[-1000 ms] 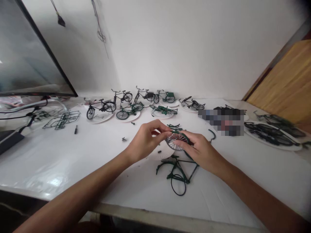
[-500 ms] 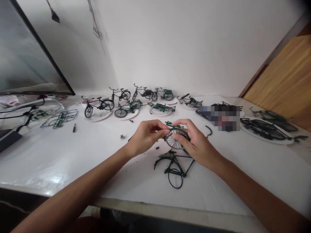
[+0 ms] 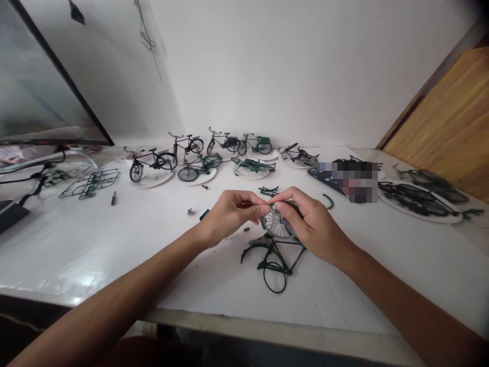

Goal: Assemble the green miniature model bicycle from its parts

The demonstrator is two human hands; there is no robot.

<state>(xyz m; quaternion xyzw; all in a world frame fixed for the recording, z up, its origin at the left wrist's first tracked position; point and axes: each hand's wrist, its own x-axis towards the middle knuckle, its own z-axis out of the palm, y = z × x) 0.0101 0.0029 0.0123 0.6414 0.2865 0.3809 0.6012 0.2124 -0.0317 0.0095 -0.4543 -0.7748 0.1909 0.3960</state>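
Between my hands is a small spoked model bicycle wheel [image 3: 278, 224] with a green rim or tire, held upright. My left hand [image 3: 236, 211] pinches its upper left edge. The thumb and fingers of my right hand [image 3: 307, 216] grip its top and right side, hiding part of it. Just below, a dark green model bicycle frame [image 3: 273, 257] with a curved mudguard lies on the table, a thin black ring [image 3: 275, 285] beneath it. Behind the fingertips lies a small green part [image 3: 268, 191], and a curved green piece [image 3: 327, 201] rests right of my right hand.
Several model bicycles [image 3: 155, 162] stand or lie along the back, some on white plates [image 3: 435, 216]. A phone [image 3: 328, 182] lies right of centre. Left are green sprue frames [image 3: 91, 183], a small dark tool [image 3: 113, 198] and a monitor [image 3: 49, 76]. The table's front edge [image 3: 267, 326] is near.
Both hands' fingertips have come closer together at the top of the wheel. My right thumb has moved up from the spokes to the rim. The view has shifted slightly.
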